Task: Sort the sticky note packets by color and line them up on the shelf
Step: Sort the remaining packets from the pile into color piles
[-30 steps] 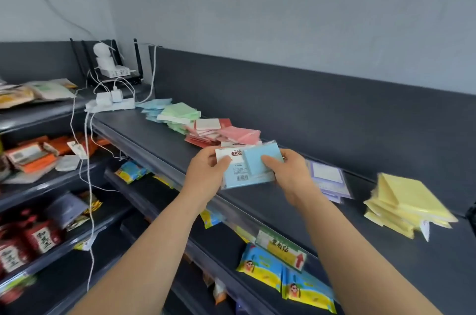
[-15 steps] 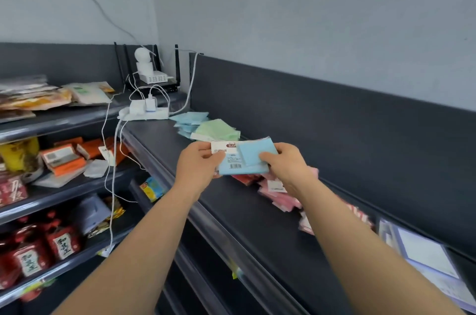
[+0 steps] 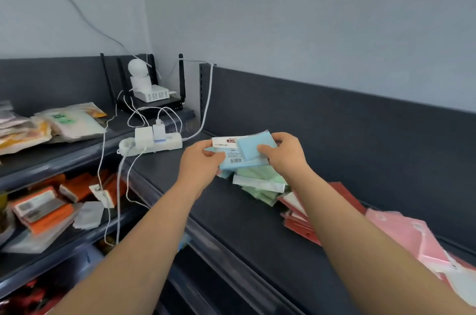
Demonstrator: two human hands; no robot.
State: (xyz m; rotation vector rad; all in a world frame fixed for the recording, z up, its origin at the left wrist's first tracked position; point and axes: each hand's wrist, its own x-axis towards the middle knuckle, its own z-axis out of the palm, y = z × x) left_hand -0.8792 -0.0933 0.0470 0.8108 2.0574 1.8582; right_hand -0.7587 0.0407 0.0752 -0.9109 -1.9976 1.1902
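White power strip (image 3: 150, 145) near router (image 3: 152, 103); orange boxes (image 3: 43, 209) on lower side shelf

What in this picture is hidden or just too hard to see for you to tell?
All in the head view:
- Blue pile: whether one lies beneath the held blue packets is hidden by them and both hands, left hand, right hand.
- Green packets: their count, partly covered by the right hand.
- Pink packets: cut off by the right edge.
- Label print on the blue packets: too small and blurred.
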